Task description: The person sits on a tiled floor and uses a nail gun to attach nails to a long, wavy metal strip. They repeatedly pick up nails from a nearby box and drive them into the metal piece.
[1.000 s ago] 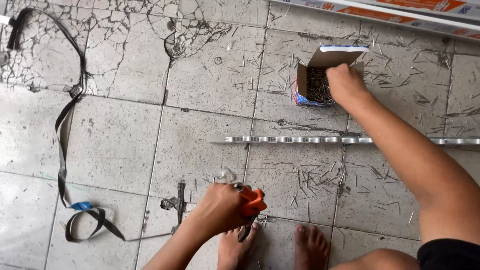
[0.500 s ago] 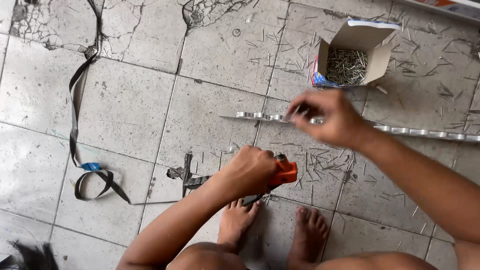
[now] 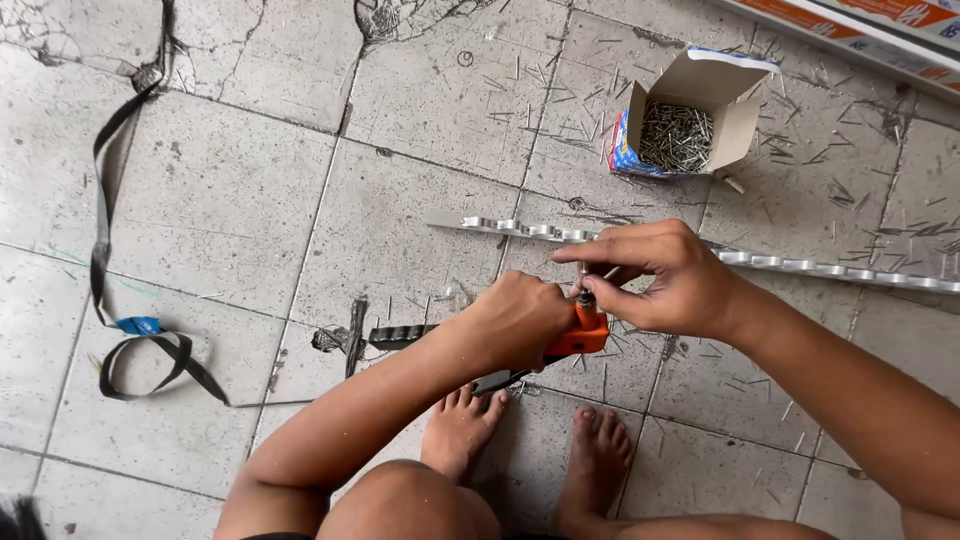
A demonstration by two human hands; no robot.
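Note:
My left hand grips an orange hand riveter, its dark handles pointing down toward my feet. My right hand pinches a thin metal rivet at the riveter's nose, fingers closed on it. Just behind both hands lies a long silvery perforated metal strip stretching to the right across the tiled floor. An open cardboard box filled with rivets stands beyond the strip.
Several spent rivet pins litter the cracked grey tiles. A black strap with a blue tape patch loops at the left. My bare feet rest below the hands. An orange-and-white board runs along the top right.
My right hand left the rivet box, came back over the strip and now meets the riveter's nose with a rivet. The left hand kept hold of the riveter.

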